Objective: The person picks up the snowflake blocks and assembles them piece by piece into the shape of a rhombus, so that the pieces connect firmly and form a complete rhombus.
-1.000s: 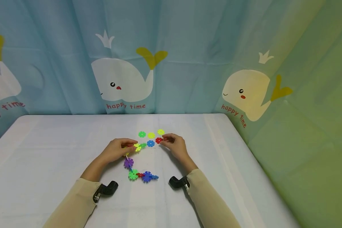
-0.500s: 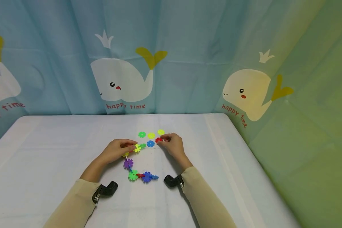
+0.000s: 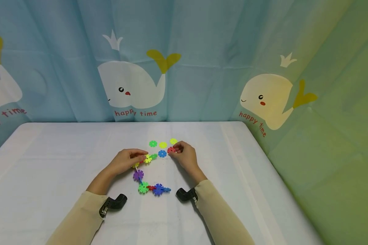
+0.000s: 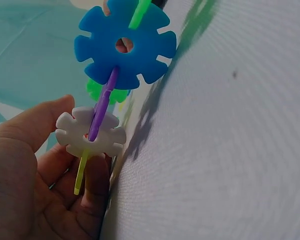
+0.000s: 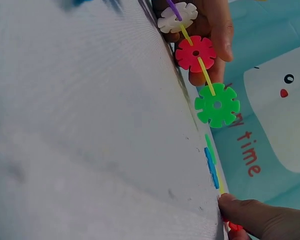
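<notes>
My left hand point(image 3: 126, 160) holds the far end of a curved chain of slotted snowflake discs, near a yellow disc point(image 3: 148, 159) and a green end disc point(image 3: 154, 156). In the left wrist view, a white disc point(image 4: 72, 127) sits by its thumb, linked by a purple one to a blue disc point(image 4: 97, 47). The chain bends through a purple disc point(image 3: 138, 175) to a green disc point(image 3: 143, 188) and a dark blue disc point(image 3: 157, 190). Between its thumb and fingers my right hand point(image 3: 186, 156) pinches a loose red disc point(image 3: 171, 149), partly covered by the fingers.
Beyond the hands lie loose discs: a green one point(image 3: 153, 144), a yellow one point(image 3: 163, 145), another yellow one point(image 3: 173, 141) and a blue one point(image 3: 162, 153). They rest on a white-covered table point(image 3: 233, 163). A whale-print curtain point(image 3: 202, 88) hangs behind and to the right.
The right hand has shifted slightly left onto the red disc, which now shows tilted up in its fingers. The left hand and the chain have stayed almost in place.
</notes>
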Demonstrator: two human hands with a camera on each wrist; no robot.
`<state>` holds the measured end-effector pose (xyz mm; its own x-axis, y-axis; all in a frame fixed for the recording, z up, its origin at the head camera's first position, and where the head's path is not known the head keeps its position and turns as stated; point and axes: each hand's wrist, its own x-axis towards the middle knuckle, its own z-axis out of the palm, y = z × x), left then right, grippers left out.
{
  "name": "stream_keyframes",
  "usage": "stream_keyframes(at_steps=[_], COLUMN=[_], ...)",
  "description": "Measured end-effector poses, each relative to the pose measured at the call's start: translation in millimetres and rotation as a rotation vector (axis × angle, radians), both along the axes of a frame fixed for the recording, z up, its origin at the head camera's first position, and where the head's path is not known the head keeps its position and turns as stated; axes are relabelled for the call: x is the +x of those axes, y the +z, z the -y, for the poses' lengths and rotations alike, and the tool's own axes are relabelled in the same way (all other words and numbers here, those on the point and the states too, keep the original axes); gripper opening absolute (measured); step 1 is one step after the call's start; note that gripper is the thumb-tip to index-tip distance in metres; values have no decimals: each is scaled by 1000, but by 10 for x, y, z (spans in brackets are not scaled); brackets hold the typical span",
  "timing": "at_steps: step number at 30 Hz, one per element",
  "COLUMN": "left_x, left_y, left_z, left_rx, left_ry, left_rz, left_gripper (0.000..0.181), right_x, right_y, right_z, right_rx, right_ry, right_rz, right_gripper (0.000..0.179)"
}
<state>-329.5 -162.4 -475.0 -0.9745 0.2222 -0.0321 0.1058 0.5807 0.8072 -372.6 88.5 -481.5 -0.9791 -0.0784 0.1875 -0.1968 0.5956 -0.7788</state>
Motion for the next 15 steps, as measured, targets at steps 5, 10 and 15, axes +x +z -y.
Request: stream_keyframes(at_steps=[5, 10, 15], left_x=[-4, -2, 3], left_y=[-1, -12, -12], left_z=[1, -2, -4], left_rx=[-2, -5, -5], left_ry=[1, 3, 3], left_rz=[2, 6, 5], left_gripper=[35, 36, 36], right_x=[6, 18, 27], right_y=[-16, -20, -16], right_z=[0, 3, 22], right_rx=[-43, -80, -95], right_ry=[4, 16, 38], right_rz=[-8, -17, -22], right_gripper=[22, 19, 14])
